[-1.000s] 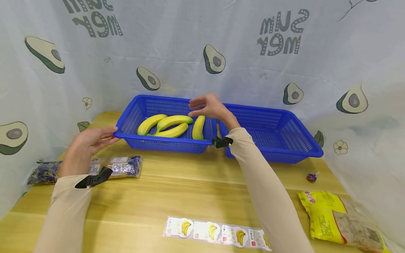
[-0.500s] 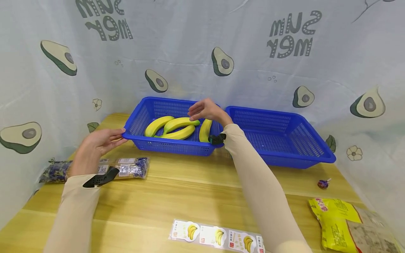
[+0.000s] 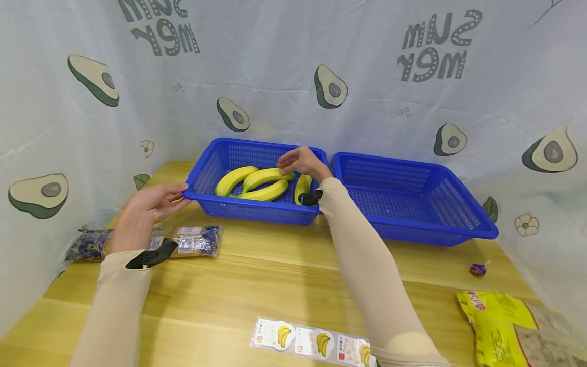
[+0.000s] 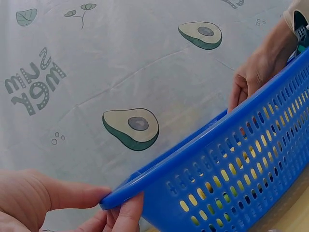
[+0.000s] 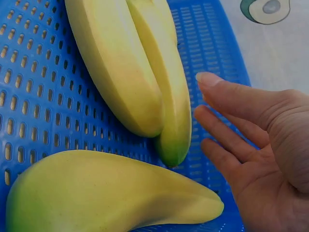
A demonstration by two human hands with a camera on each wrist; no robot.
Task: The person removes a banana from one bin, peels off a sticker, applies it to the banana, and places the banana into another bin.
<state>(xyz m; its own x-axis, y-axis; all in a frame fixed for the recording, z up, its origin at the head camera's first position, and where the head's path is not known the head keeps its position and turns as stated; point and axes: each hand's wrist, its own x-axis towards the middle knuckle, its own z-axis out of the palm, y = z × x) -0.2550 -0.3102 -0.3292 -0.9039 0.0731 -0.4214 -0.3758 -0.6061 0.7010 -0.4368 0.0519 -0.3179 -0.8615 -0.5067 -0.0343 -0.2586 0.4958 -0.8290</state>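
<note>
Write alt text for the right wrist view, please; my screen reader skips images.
An open right hand with relaxed fingers hovers beside three yellow bananas lying in a perforated blue basket, touching none of them. Two bananas lie side by side at the top; the third banana lies across the bottom.

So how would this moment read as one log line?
left hand: pinches left basket corner | right hand: open, over bananas | right basket: holds nothing
</note>
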